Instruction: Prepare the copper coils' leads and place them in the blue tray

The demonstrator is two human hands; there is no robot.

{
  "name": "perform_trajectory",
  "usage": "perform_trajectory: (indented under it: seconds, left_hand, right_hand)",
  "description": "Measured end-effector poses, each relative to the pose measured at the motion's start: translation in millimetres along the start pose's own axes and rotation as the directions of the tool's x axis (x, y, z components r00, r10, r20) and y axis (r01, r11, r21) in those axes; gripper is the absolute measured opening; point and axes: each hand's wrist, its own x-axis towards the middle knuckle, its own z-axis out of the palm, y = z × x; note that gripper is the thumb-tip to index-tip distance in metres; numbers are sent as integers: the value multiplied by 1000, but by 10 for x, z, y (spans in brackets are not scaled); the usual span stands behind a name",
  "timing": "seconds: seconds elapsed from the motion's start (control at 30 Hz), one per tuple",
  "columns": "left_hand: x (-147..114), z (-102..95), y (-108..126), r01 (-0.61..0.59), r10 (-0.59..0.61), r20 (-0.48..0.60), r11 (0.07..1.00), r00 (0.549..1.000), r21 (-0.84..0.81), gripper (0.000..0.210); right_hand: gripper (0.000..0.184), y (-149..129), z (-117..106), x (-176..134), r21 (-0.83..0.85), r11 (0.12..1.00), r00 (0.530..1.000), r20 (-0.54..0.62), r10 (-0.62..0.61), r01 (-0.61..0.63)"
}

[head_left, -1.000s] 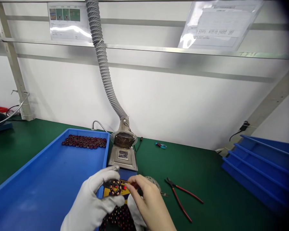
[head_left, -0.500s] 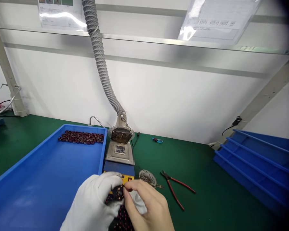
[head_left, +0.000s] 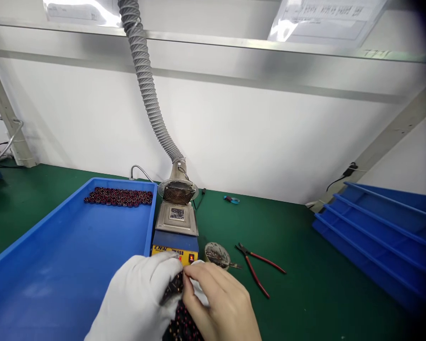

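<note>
Closer together than before, left hand (head_left: 137, 298) grips 1 ring (head_left: 174, 285), right hand (head_left: 220, 300) pinches at its edge; 1 cup (head_left: 215, 248) nearby.

1. Most of the dark part (head_left: 173, 285) is being hidden by the gloved left hand (head_left: 138, 298).
2. Anything pinched at the fingertips of the bare right hand (head_left: 222, 303) is being shown too small to be told.
3. The heap of dark pieces (head_left: 181, 324) is being partly covered by both hands and cut off by the lower edge.
4. The yellow panel (head_left: 184, 255) is being partly blocked.
5. The left sheet (head_left: 80, 14) and right sheet (head_left: 323, 21) are being cropped by the top edge.
</note>
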Motion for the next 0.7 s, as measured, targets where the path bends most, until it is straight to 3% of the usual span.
perform_trajectory:
  seconds: [0.2, 0.3, 0.37, 0.5, 0.7]
  left_hand:
    - [-17, 5, -19, 147, -144, 30, 971, 989, -189, 27]
    - [-9, -2, -2, 270, -234, 143, 901, 962, -339, 22]
    - [-9, -8, 12, 291, -239, 179, 877, 954, -382, 21]
    - [-10, -43, 22, 177, -162, 78, 948, 984, -263, 28]
    - [51, -107, 10, 17, -11, 53, 995, 999, -103, 21]
  right_hand:
    - [14, -64, 2, 39, 146, 979, 987, -58, 152, -142]
    - [15, -82, -73, 93, 297, 926, 970, 3, 243, -233]
    - [16, -84, -122, 114, 375, 888, 963, 75, 258, -267]
    - [12, -80, -163, 98, 391, 882, 963, 163, 214, -262]
    - [16, -46, -172, 62, 306, 933, 975, 174, 139, -188]
